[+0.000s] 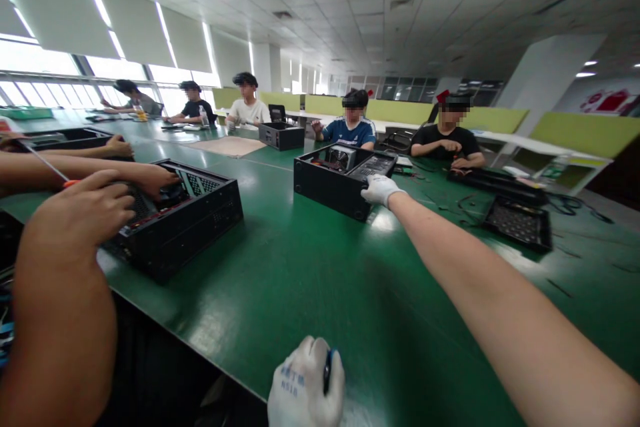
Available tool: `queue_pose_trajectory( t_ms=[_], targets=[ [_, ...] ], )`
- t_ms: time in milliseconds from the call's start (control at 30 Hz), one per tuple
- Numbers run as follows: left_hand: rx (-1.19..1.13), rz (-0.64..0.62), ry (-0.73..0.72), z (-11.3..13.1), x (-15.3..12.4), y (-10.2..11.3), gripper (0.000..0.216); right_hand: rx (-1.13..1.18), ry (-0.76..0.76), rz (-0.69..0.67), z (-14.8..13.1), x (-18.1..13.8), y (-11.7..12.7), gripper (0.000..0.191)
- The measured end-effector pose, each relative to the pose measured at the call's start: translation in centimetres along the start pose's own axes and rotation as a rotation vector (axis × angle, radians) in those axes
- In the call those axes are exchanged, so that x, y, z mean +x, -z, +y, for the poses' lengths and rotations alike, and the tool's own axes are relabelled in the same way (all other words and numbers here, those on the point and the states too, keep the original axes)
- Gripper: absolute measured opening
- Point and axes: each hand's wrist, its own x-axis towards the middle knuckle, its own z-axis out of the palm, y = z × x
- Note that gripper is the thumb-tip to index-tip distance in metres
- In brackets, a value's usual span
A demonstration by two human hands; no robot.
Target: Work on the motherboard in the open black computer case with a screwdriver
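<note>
On one black case [325, 189], right hand [381, 191]; around one dark object [327, 373], left hand [305, 387].

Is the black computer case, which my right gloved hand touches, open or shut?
Open: the black case shows parts inside through its top, with a round fan visible among them.

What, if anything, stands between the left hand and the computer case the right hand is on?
Nothing visible does: the green tabletop runs between the left hand and the black computer case. The right hand is at the case's near right corner; the other open case stands left of that path.
</note>
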Motion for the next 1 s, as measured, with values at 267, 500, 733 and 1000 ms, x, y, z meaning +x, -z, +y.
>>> queue_pose_trajectory(
  t_ms=[267,500,733,1000],
  targets=[
    [-0.001,-0.037,-0.036,-0.4,0.0,0.1,0.017,-0.096,0.071,0.061,-0.8,-6.7,1.9,0.033],
    [0.016,0.043,-0.078,-0.7,-0.4,-0.1,0.012,-0.151,0.148,0.124,-0.7,-17.8,4.0,0.033],
    [-0.090,-0.030,-0.001,-0.7,0.4,0.7,0.018,-0.213,0.296,0.275,0.9,-31.7,5.7,0.039],
    [-0.067,0.014,-0.189,3.5,8.2,8.4,0.041,-0.069,0.351,0.484,4.5,-44.2,5.7,0.027]
  ],
)
